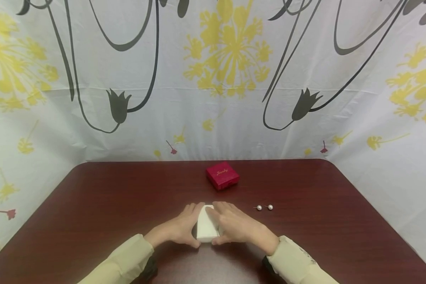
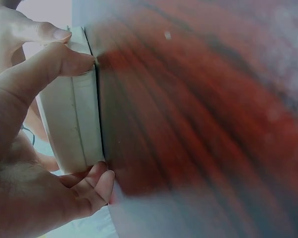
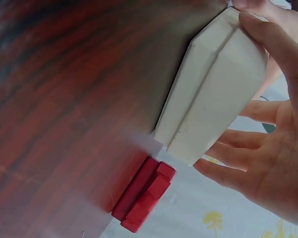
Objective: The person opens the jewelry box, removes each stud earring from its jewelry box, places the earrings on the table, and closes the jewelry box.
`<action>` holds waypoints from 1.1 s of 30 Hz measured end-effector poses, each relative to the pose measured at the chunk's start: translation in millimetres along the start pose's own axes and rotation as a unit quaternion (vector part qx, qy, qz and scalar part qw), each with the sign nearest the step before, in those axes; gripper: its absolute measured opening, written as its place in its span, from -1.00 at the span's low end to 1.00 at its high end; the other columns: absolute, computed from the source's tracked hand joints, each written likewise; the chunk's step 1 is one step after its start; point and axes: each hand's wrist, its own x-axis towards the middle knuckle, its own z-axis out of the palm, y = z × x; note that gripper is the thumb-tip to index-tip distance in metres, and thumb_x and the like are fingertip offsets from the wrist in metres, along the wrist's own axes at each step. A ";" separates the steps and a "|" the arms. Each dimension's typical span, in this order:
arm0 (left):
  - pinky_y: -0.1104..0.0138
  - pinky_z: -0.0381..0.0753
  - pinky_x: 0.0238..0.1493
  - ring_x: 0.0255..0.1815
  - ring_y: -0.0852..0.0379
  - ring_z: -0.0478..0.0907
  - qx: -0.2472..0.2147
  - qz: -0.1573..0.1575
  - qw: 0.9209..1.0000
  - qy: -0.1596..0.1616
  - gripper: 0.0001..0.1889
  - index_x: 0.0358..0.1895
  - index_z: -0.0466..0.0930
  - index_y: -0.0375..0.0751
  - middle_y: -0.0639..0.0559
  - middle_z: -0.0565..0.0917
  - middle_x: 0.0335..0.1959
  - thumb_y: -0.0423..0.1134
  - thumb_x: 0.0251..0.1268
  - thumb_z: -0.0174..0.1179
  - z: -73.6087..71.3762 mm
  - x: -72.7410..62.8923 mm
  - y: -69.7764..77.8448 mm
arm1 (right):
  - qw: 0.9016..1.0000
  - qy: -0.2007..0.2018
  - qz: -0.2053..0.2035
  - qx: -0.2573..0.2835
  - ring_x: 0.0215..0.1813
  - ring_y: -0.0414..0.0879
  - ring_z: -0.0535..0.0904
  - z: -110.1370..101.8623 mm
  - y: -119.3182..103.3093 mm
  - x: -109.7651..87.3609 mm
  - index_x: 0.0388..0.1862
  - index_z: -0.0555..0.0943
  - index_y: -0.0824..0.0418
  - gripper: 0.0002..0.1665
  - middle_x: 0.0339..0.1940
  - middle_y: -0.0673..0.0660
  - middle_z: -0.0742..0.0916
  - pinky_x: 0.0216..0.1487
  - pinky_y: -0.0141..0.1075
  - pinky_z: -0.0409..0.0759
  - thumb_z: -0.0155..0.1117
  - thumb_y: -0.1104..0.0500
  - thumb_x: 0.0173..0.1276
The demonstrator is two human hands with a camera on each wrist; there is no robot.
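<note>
A small white lidded box (image 1: 206,225) stands on the dark table in front of me, with a hand at each side of it. My left hand (image 1: 182,228) grips its left side, thumb at the near corner and fingertips at the far corner. On the other side my right hand (image 1: 236,225) holds it, the thumb low at the near end and the fingers spread toward the far end. In the right wrist view, a seam runs along the side of the white box (image 3: 223,84) between lid and base.
A red jewelry box (image 1: 223,176), closed, sits behind the white box near the table's back edge. Right of my hands lie two pearl earrings, one pearl earring (image 1: 259,208) beside the other (image 1: 270,207). A flower-patterned curtain (image 1: 213,134) hangs behind the table (image 1: 127,189).
</note>
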 end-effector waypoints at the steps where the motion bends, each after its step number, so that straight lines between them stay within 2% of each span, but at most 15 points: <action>1: 0.07 0.34 0.01 0.02 -0.07 0.24 -0.001 0.000 1.000 -0.001 0.03 0.23 0.00 -0.43 -0.15 0.30 -0.07 -0.26 -0.46 0.41 -0.1 0.3 -0.3 | 1.000 0.001 -0.001 -0.002 -0.04 0.00 0.42 0.2 -0.1 0.4 0.15 0.36 0.28 -0.06 -0.09 0.17 0.46 0.01 -0.16 0.41 0.39 -0.20 -0.16; 7: 0.06 0.33 0.04 0.06 -0.10 0.24 -0.007 -0.003 1.000 -0.007 0.05 0.24 -0.03 -0.45 -0.22 0.29 -0.01 -0.28 -0.48 0.40 -0.1 1.5 -1.5 | 1.000 0.010 -0.005 -0.011 -0.06 -0.02 0.41 1.8 -1.9 3.5 0.14 0.36 0.27 -0.06 -0.12 0.13 0.45 -0.02 -0.17 0.42 0.40 -0.19 -0.18; 12: 0.10 0.34 0.03 0.06 -0.09 0.24 0.000 -0.006 1.000 -0.007 0.06 0.25 -0.05 -0.48 -0.22 0.29 0.00 -0.25 -0.45 0.39 1.0 2.2 -1.3 | 1.000 0.007 0.002 -0.016 -0.04 0.01 0.41 2.7 -6.2 6.3 0.16 0.33 0.28 -0.03 -0.07 0.15 0.45 -0.03 -0.11 0.42 0.41 -0.17 -0.20; 21: 0.11 0.32 0.04 0.05 -0.10 0.24 0.015 0.004 1.000 -0.002 0.05 0.24 -0.03 -0.51 -0.24 0.30 -0.01 -0.26 -0.47 0.39 1.2 5.0 -1.7 | 0.999 0.009 0.007 -0.051 -0.09 -0.01 0.43 3.8 -9.9 9.4 0.13 0.35 0.28 -0.05 -0.10 0.16 0.46 -0.11 -0.10 0.44 0.42 -0.15 -0.23; 33: 0.11 0.31 0.06 0.07 -0.08 0.23 0.005 -0.005 1.000 -0.005 0.06 0.23 -0.03 -0.50 -0.26 0.29 0.02 -0.28 -0.48 0.40 2.1 5.3 -1.9 | 0.999 0.003 0.010 -0.051 -0.11 -0.01 0.42 4.5 -10.7 9.9 0.11 0.35 0.27 -0.07 -0.12 0.15 0.46 -0.09 -0.06 0.45 0.41 -0.14 -0.24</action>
